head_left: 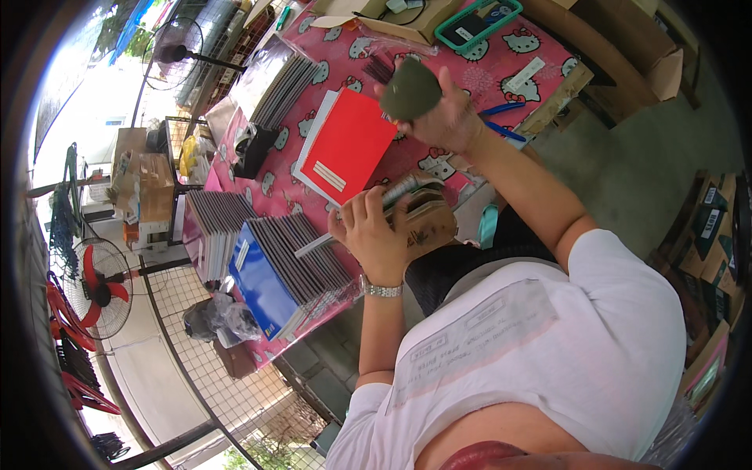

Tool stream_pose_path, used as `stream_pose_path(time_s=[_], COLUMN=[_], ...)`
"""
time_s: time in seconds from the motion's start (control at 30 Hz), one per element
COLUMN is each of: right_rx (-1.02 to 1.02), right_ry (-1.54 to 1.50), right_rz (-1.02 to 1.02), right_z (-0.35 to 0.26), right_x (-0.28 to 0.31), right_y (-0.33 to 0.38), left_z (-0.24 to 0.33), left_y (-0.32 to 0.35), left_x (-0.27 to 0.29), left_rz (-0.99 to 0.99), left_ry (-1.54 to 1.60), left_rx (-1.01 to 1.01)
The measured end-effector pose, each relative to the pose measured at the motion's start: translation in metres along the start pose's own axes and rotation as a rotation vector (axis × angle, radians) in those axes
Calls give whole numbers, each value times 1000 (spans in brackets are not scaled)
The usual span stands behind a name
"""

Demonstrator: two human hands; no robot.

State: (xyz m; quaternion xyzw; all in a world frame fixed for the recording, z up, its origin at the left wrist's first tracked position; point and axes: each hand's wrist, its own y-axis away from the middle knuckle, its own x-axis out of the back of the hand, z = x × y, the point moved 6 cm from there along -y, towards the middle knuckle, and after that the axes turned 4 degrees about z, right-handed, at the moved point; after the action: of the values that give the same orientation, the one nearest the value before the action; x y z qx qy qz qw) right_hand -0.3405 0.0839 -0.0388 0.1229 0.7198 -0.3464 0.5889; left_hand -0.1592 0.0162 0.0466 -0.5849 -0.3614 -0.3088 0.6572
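Observation:
My right hand (454,117) is raised over the table, fingers wrapped round a dark olive-green piece with a rounded outline (412,89); its kind is unclear. My left hand (372,235) is bent at the table's near edge, its thumb by a brown, dark-marked piece (431,224) close to my lap. A thin pale strip (315,244) sticks out left from under that hand; whether the fingers grip either is hidden. Beyond the left hand, a red notebook (348,149) lies at an angle on a white one (307,167). Thin dark-brown strips (379,69) show behind the green piece.
Stacked blue notebooks (266,286), maroon notebooks (205,235) and a further notebook stack (278,90) line the left of the pink patterned table (333,66). Blue-handled pliers (501,117) lie right; a green basket (479,25) stands behind. A red-bladed fan (98,291) is at far left.

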Motion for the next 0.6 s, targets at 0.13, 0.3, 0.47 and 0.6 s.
stream_pose_path(time_s=[0.13, 0.3, 0.47, 0.6], right_rx=[-431, -943, -1097, -934], right_ry=[433, 1257, 980, 1137], right_rz=[-205, -364, -273, -440], right_z=[16, 26, 37, 37], right_x=[-33, -52, -60, -64], right_y=[-10, -4, 1, -5], left_z=[-14, -16, -17, -16], left_y=[10, 14, 16, 10], left_x=[-1, -3, -4, -1], left_rz=[21, 37, 45, 15], left_ry=[-45, -3, 15, 31], left_rx=[95, 69, 60, 55])
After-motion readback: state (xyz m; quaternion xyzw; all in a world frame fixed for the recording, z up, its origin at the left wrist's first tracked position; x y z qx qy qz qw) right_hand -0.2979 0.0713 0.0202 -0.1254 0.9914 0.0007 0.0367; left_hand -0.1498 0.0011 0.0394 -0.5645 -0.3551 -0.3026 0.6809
